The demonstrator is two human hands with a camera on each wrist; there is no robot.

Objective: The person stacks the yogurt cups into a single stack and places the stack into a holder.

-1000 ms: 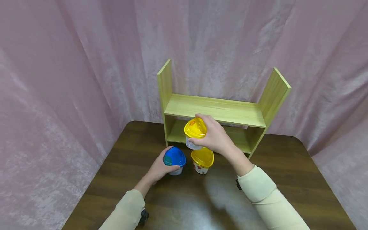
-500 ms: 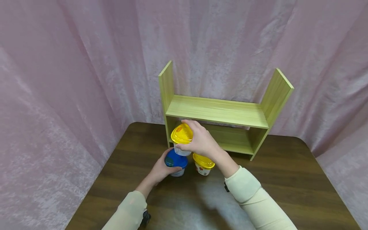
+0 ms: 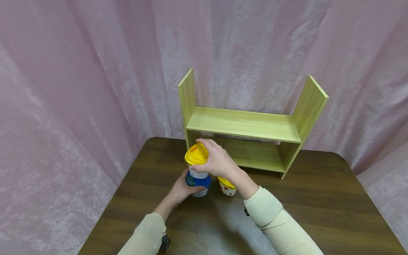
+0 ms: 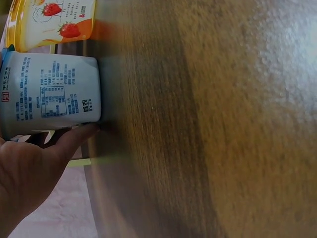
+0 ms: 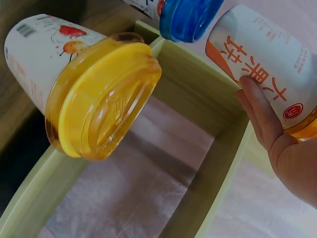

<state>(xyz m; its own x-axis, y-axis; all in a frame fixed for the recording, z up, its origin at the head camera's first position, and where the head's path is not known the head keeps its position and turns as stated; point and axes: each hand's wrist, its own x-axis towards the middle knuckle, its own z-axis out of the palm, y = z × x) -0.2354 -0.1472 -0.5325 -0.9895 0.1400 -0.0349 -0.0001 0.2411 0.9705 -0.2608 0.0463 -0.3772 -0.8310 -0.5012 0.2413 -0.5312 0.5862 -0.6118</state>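
Note:
In the head view my left hand grips a blue-lidded cup that stands upright on the table, its white printed side facing the left wrist camera. My right hand holds a yellow-lidded cup right above the blue lid. That held cup's white side carries orange lettering in the right wrist view. Its base is very close to the blue lid; whether they touch I cannot tell. Beside them a second yellow-lidded cup, with fruit pictures, stands on the table, partly hidden by my right hand.
Behind the cups stands a pale wooden shelf with two levels and tall side panels. The brown wooden table reaches out to both sides and toward me. A pink curtain hangs behind.
My right hand has carried its yellow-lidded cup left and down, from above the other yellow-lidded cup to just over the blue lid. My left hand stays round the blue-lidded cup.

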